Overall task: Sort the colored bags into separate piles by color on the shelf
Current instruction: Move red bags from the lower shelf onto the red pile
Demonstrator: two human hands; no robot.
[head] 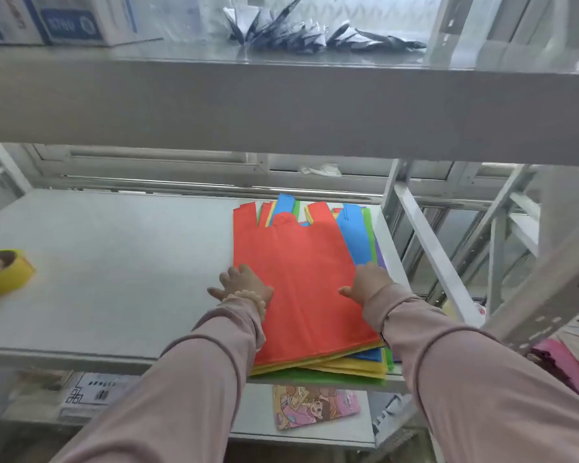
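Note:
A stack of flat coloured bags (348, 365) lies on the right end of the grey middle shelf (114, 262). A red bag (301, 262) is on top, and blue (355, 235), green, yellow and purple edges stick out beneath it. My left hand (244, 284) is at the red bag's left edge with its fingers bent over it. My right hand (368, 282) is at the red bag's right edge, thumb on the red fabric and fingers curled toward the blue bag. The fingertips of both hands are hidden.
A yellow tape roll (4, 272) sits at the shelf's far left. Directly above is an upper shelf (281, 105) holding boxes and folded dark papers. A cartoon-printed bag (315, 407) lies on the shelf below. Metal frame bars (428, 248) stand to the right.

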